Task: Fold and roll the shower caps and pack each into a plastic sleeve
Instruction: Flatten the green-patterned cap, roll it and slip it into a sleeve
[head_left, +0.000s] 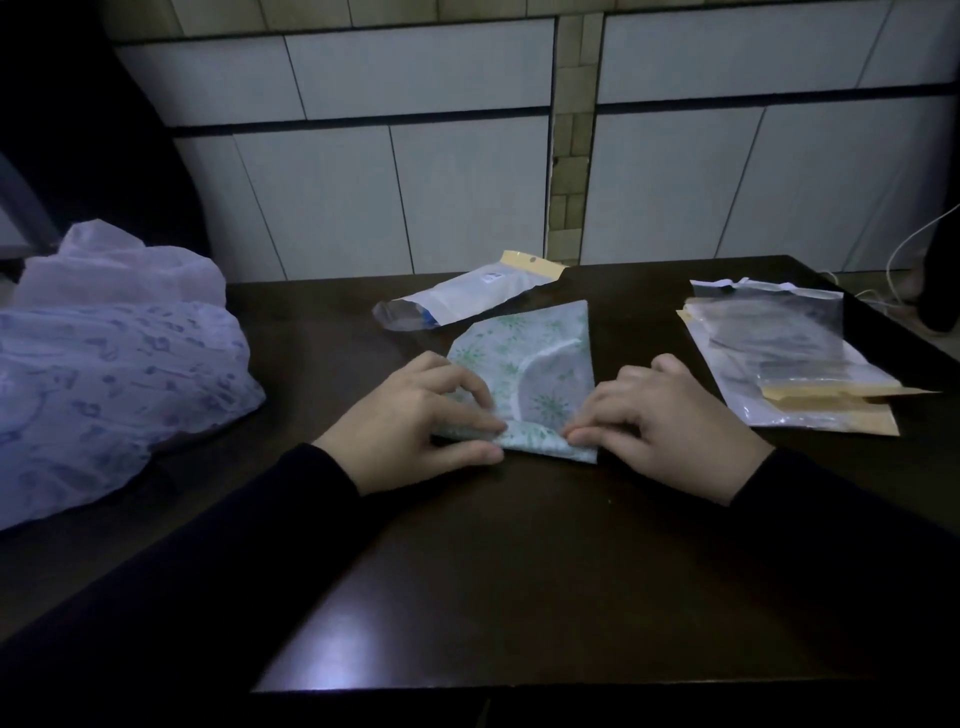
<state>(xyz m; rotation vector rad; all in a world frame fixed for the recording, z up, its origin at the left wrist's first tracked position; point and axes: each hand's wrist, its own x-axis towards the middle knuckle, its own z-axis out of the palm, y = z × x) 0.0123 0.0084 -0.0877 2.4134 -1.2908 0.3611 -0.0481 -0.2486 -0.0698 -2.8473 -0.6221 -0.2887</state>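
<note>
A pale shower cap (540, 364) with a green flower print lies folded into a wedge on the dark table (519, 571). My left hand (415, 426) pinches its near left edge, fingers curled over the fold. My right hand (670, 421) pinches its near right corner. The near edge is turned up between my fingertips. Just behind the cap lies a white plastic sleeve (467, 296) with a tan header, something rolled inside it. A stack of clear plastic sleeves (784, 358) with tan strips lies at the right.
A big heap of pale purple printed shower caps (104, 364) fills the table's left side. A tiled wall (467, 156) rises behind the table. A white cable (904, 249) hangs past the far right corner. My dark sleeves cross the near table.
</note>
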